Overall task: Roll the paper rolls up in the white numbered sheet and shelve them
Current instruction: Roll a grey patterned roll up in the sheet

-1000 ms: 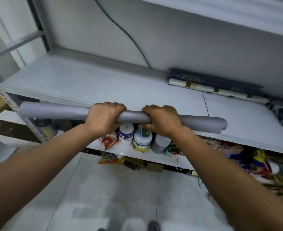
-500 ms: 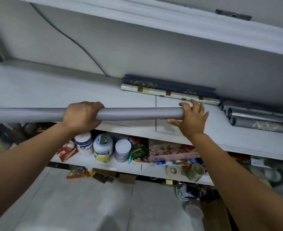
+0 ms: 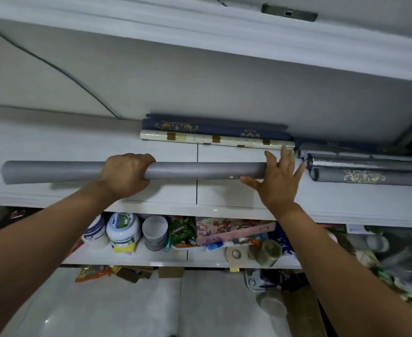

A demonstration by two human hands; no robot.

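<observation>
A long grey paper roll (image 3: 200, 171) lies crosswise over the white shelf (image 3: 54, 147). My left hand (image 3: 127, 173) grips it from above, left of its middle. My right hand (image 3: 279, 181) is spread with straight fingers, its palm against the roll's right end. Behind the grey roll, against the back wall, lie a dark blue patterned roll (image 3: 214, 128) and a cream roll with gold squares (image 3: 214, 139). To the right lie several grey rolls (image 3: 370, 170), one with a gold ornament. No white numbered sheet is visible.
The shelf below (image 3: 137, 257) holds white jars (image 3: 123, 231), a grey cup (image 3: 154, 232), snack packets, a pink box (image 3: 231, 229) and tape rolls (image 3: 235, 255). A board of the shelf above (image 3: 224, 37) overhangs. Grey floor tiles and a cardboard piece show below.
The grey roll has moved up and back over the shelf. My right hand let go of the middle, slid to the right end and now presses it flat.
</observation>
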